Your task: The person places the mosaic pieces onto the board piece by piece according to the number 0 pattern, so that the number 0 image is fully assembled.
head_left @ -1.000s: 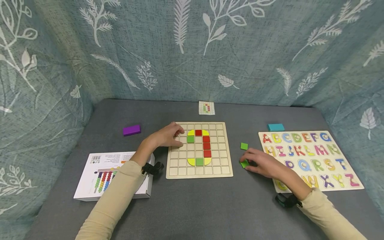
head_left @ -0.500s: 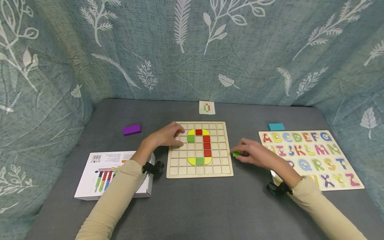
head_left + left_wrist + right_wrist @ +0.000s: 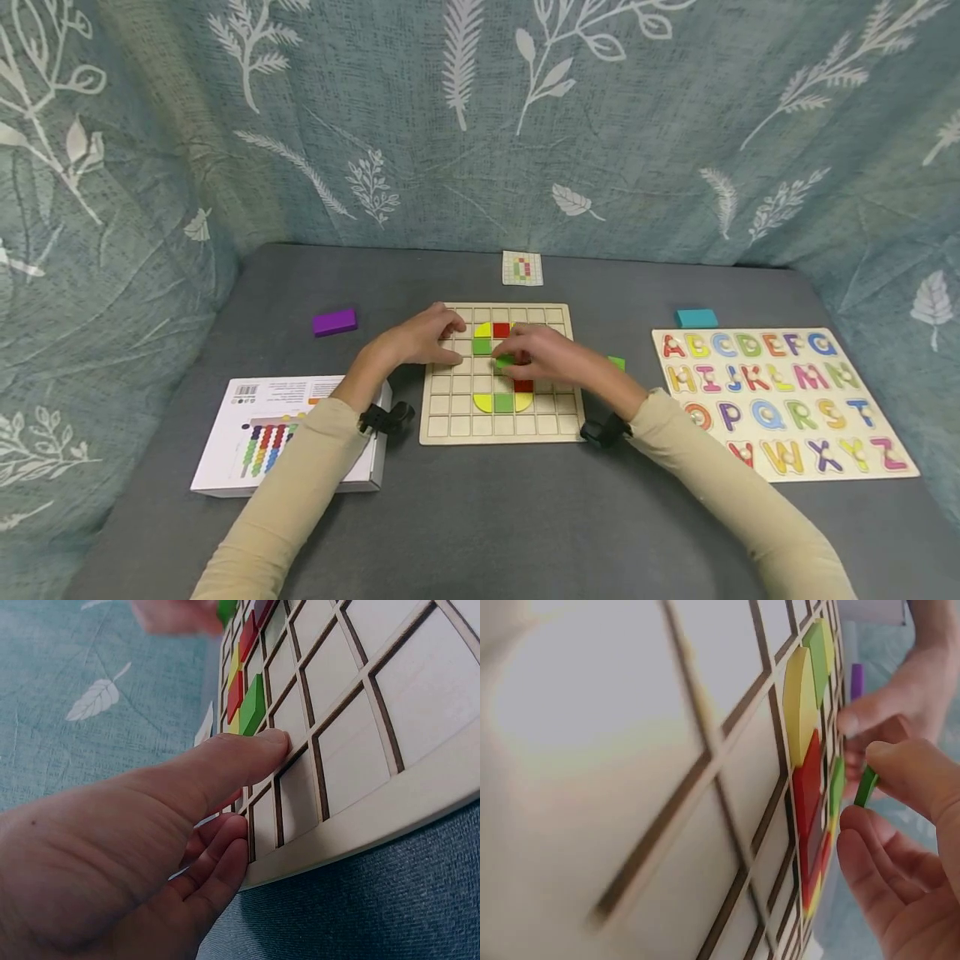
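Observation:
My left hand rests at the left side of a wooden grid board. In the left wrist view its thumb lies on the board's face, and loosely bent fingers touch the edge. Over the board's middle, my right hand pinches a green square tile between thumb and fingers, the tile apart from the board in the right wrist view. On the board are red tiles, yellow curved pieces and other green tiles, partly hidden by the right hand. Another loose green tile shows behind the right forearm.
A small pattern card lies behind the board. At left are a white box and a purple block. To the right lie an alphabet puzzle board and a teal block. A patterned curtain hangs behind the table.
My right hand has picked up a green tile from the table right of the board and carried it left over the board's middle. The left hand has stayed at the board's left side.

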Tool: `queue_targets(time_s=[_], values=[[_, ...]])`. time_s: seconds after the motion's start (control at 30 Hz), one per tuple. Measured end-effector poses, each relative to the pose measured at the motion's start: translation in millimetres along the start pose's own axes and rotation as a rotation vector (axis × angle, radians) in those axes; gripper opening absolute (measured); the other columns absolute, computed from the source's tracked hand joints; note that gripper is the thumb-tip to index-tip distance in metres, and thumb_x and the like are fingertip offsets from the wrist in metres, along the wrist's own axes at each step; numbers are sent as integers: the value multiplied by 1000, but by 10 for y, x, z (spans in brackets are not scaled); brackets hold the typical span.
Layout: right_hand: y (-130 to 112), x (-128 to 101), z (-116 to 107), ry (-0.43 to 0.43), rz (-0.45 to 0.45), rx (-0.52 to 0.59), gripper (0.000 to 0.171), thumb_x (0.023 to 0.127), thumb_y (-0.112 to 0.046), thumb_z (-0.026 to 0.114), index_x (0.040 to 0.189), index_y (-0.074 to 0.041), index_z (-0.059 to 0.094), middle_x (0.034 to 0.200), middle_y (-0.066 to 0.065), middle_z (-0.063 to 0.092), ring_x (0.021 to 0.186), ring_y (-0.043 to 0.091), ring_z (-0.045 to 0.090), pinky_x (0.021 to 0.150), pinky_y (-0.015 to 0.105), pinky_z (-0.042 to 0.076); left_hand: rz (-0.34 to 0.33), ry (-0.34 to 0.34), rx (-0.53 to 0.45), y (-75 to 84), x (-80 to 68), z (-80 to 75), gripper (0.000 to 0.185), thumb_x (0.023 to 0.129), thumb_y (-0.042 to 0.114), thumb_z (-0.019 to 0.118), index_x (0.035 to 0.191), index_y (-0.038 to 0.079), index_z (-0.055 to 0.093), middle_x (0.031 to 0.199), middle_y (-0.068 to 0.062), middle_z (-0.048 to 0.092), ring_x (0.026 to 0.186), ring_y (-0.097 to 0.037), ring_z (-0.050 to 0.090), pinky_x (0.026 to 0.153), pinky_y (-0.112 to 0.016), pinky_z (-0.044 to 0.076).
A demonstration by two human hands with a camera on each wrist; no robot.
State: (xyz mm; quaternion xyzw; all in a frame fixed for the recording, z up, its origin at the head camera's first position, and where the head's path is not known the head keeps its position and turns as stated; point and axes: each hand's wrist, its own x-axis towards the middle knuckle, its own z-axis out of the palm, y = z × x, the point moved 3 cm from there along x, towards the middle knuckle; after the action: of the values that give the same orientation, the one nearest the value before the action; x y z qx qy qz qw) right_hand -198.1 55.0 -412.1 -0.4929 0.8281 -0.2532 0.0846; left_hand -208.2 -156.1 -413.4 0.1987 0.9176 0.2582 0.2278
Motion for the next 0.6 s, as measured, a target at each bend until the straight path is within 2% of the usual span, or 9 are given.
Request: queue_targets(time_s=[0.27, 0.6], values=[[-41, 300, 101, -19, -54, 9, 20, 90, -15, 69, 107, -7, 72, 89, 8, 61, 73, 12, 59, 68, 18, 48, 27, 13, 23, 30, -3, -19, 48, 88, 19, 71, 127, -1, 53, 108, -13, 47, 96, -22, 44, 85, -35, 41], [-58, 457, 148, -33, -48, -5, 19, 90, -15, 69, 107, -9, 73, 87, 6, 62, 73, 12, 55, 67, 18, 45, 28, 20, 33, 19, -2, -23, 46, 87, 17, 71, 125, -1, 55, 104, -11, 45, 93, -21, 43, 82, -33, 38]])
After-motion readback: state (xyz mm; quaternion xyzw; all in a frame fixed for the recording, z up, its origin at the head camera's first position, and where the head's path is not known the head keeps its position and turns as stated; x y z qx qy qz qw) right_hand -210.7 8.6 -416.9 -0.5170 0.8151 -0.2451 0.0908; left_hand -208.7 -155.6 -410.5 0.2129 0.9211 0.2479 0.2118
